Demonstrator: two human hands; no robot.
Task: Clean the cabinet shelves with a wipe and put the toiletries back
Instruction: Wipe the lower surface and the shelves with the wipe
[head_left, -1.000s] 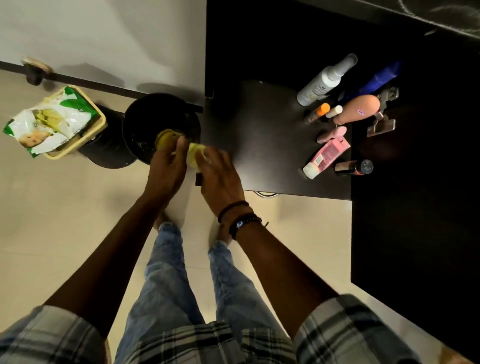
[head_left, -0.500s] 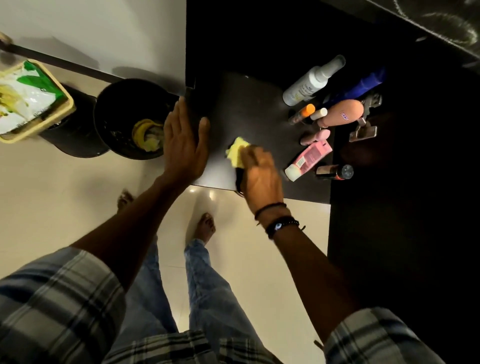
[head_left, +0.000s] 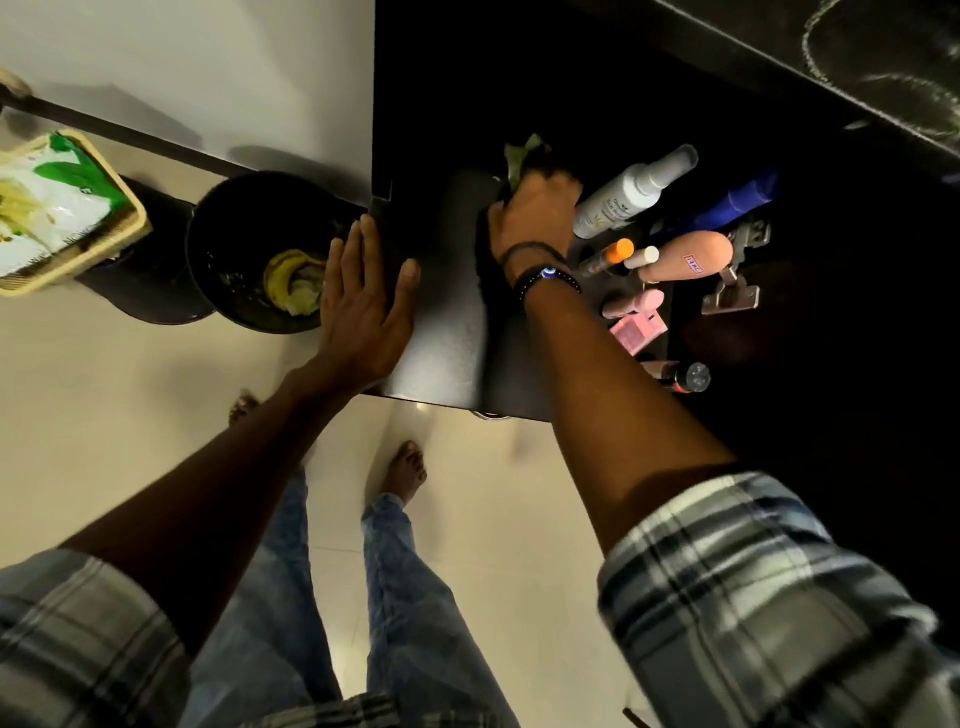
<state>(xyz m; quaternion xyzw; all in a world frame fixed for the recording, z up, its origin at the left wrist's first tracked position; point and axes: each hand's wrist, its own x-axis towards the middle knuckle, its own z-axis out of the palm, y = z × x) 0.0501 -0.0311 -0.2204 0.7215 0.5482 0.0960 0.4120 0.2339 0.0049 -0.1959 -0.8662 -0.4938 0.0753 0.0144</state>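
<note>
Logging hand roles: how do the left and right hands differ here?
The left hand lies flat, fingers straight, at the left edge of the shelf; the right hand grips the wipe. The left hand is near the front; the right hand reaches farther back, beside the white spray bottle. Both are on that shelf.

The person wears a plaid shirt checked in grey, white and dark blue. Its left sleeve (head_left: 78, 639) and right sleeve (head_left: 753, 597) end high on the arms, leaving the forearms bare. Faded blue jeans (head_left: 410, 597) cover the legs, and the feet (head_left: 408, 467) are bare. On the wrist behind the right hand (head_left: 535, 218) sit a thin black cord band (head_left: 530, 250) and a black beaded bracelet (head_left: 545, 278) with one blue bead.
</note>
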